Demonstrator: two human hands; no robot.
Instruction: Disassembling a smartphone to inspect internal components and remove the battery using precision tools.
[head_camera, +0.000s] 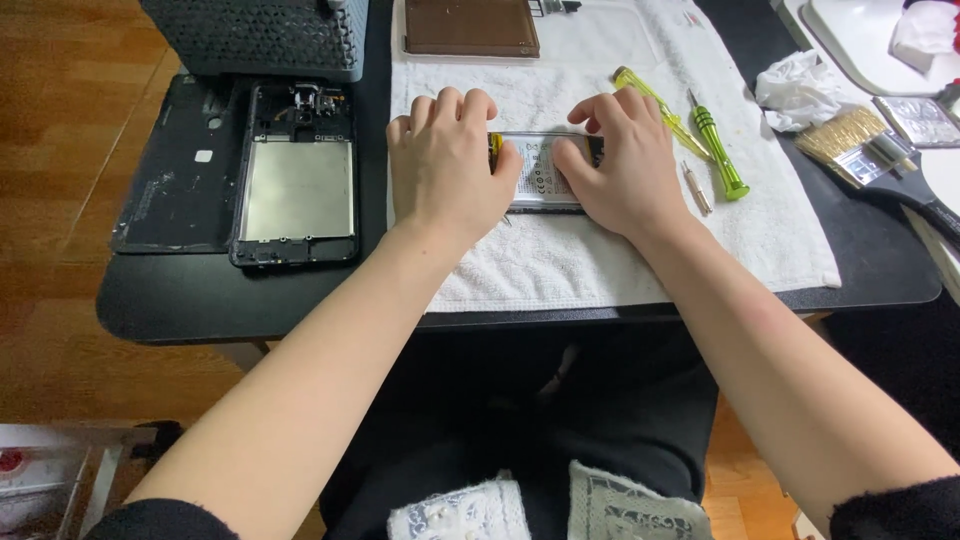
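Both hands press flat on a silver phone battery (540, 172) lying on the white towel (600, 250): the left hand (445, 165) covers its left end with fingers curled over, and the right hand (620, 160) covers its right end, thumb on top. Left of the left hand lie one opened phone frame (297, 190) and one black back cover (175, 170). Right of the right hand lie two green screwdrivers (720, 150), one brush (870, 150) and one crumpled tissue (800, 88).

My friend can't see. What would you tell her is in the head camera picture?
Two bare hands, left hand and right hand, press on a flat phone battery lying on a white towel. An opened phone frame lies left; green screwdrivers right.
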